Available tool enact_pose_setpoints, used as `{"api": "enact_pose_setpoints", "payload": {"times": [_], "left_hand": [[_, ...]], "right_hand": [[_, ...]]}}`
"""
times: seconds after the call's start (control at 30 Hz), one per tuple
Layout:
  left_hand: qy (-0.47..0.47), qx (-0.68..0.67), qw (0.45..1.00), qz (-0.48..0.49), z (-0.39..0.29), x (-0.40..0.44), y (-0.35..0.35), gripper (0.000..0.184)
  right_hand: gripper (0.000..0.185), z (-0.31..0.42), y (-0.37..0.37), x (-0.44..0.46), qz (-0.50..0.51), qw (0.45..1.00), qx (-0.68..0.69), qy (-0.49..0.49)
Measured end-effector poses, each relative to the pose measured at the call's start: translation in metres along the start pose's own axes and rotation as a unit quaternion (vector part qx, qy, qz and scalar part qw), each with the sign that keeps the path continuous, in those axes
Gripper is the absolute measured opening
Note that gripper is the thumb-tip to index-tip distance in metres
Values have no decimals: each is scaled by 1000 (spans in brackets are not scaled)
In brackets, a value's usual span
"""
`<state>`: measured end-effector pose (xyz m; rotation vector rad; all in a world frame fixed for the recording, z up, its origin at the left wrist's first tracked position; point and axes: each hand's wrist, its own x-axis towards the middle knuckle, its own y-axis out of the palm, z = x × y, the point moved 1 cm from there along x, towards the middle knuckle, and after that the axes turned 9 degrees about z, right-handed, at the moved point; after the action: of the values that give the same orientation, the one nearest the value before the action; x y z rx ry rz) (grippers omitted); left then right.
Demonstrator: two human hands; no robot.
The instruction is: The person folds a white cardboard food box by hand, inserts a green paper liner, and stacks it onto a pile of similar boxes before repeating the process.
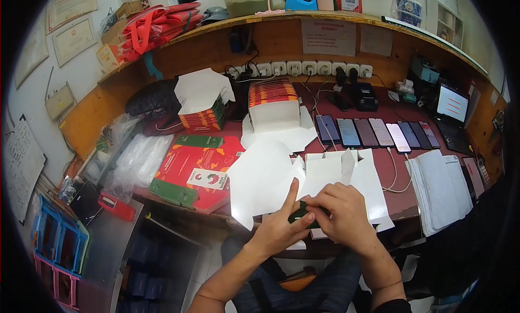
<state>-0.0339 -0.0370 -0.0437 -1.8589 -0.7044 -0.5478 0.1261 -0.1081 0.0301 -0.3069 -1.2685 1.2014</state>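
My left hand (281,227) grips a dark green cardboard flap (299,213) from the left, its index finger stretched upward. From the right, the fingers of my right hand (343,211) pinch the same flap. Just beyond both hands lies a partly folded carton (329,167), white inside, with raised panels and tabs. Whether the green flap belongs to that carton is hidden by my fingers. A flat white carton sheet (260,180) spreads left of it.
Folded red-patterned boxes (272,99) and an open box (201,121) stand behind. Flat red cartons (187,167) lie left, near a red stapler-like object (116,206). Several phones (351,132), a white cable (398,177), a paper stack (440,191) and a laptop (454,112) occupy the right.
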Motion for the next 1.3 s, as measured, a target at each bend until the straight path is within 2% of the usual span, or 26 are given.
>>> {"api": "enact_pose_setpoints", "payload": {"times": [0.1, 0.17, 0.3, 0.4, 0.53, 0.6, 0.63, 0.7, 0.77, 0.83, 0.93, 1.0, 1.13, 1.2, 1.3], "left_hand": [[-1, 15, 1000, -16, -1, 1, -1, 106], [-32, 141, 984, -105, -7, 4, -9, 104], [-78, 95, 990, -70, -7, -4, -2, 98], [-100, 65, 993, -20, -10, -2, -1, 99], [-57, 114, 992, -17, -7, 1, -3, 108], [-69, 53, 996, -32, -5, -1, -3, 97], [-69, 54, 996, -32, -6, -1, -3, 97], [-97, 120, 982, -113, -11, 2, -8, 88], [-96, 148, 978, -114, -13, 3, -9, 84], [-100, 172, 973, -114, -13, 2, -9, 81], [-53, 122, 987, -88, -6, 4, -12, 78], [-26, 112, 993, -30, -7, 8, -16, 77], [-27, 91, 995, -11, -4, 14, -22, 75], [-16, 115, 993, -5, -5, 15, -20, 84], [-32, 137, 990, -12, -10, 21, -25, 84]], "right_hand": [[13, -1, -2, 3, 11, 1000, -22, -1], [9, -8, -3, 2, 25, 999, 20, 32], [9, -8, 1, -1, 27, 998, 42, 47], [9, -7, 3, 1, 42, 999, 22, 13], [11, -6, 1, 8, 67, 998, 15, -4], [11, -7, 1, 9, 78, 997, 11, -6], [11, -10, 1, 9, 79, 997, 22, 12], [10, -12, -1, 7, 79, 996, 32, 29], [9, -11, -4, 3, 88, 986, 75, 120], [9, -14, 0, 1, 67, 987, 75, 127], [10, -13, -1, 1, 34, 989, 80, 116], [10, -11, -4, 4, 24, 991, 88, 101], [9, -12, -10, 15, 65, 988, 89, 107], [9, -14, -11, 18, 81, 987, 81, 112], [10, -20, -12, 20, 111, 979, 100, 136]]}}
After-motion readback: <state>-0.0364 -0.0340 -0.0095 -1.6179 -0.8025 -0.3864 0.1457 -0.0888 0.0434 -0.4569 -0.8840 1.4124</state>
